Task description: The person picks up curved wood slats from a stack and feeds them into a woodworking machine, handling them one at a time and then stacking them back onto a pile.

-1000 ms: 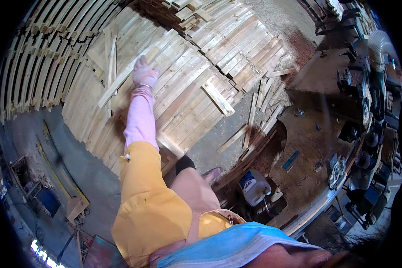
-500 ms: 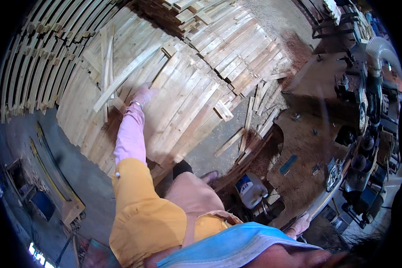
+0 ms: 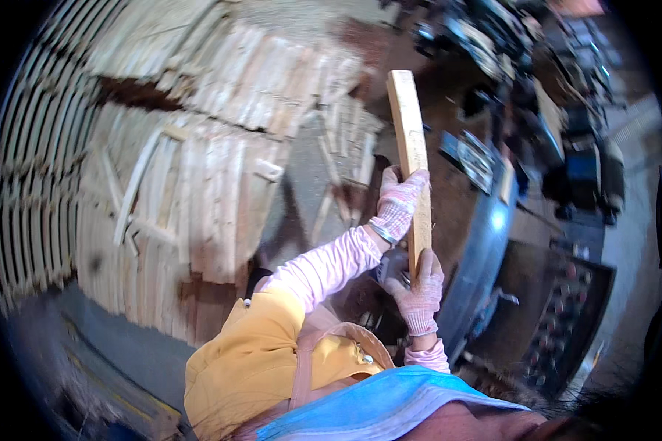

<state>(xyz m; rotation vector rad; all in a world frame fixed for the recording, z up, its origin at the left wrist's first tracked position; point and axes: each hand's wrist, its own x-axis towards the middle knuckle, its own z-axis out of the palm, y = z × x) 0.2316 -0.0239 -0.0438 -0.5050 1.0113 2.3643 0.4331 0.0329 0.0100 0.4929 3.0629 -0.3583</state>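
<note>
A pale wooden strip (image 3: 410,125) stands out lengthwise in front of me, its far end pointing away over the brown worktop. My left hand (image 3: 399,198), in a pinkish knitted glove, grips it around the middle. At its near end, my right hand (image 3: 421,292), gloved alike, is closed on the wood. To the left lies a broad stack of wooden strips (image 3: 221,184), apart from both hands and smeared by motion, with several loose pieces on top.
A curved blue-grey metal edge (image 3: 478,253) runs close by on the right. Beyond it is a dark tray-like panel (image 3: 559,323) with rows of round parts. Machinery (image 3: 581,169) stands at the far right. Long racked strips (image 3: 33,169) line the far left.
The view has swung right. My left hand has come from the stack to the wooden strip held before me. My right hand has moved from the machine's edge to grip it too.
</note>
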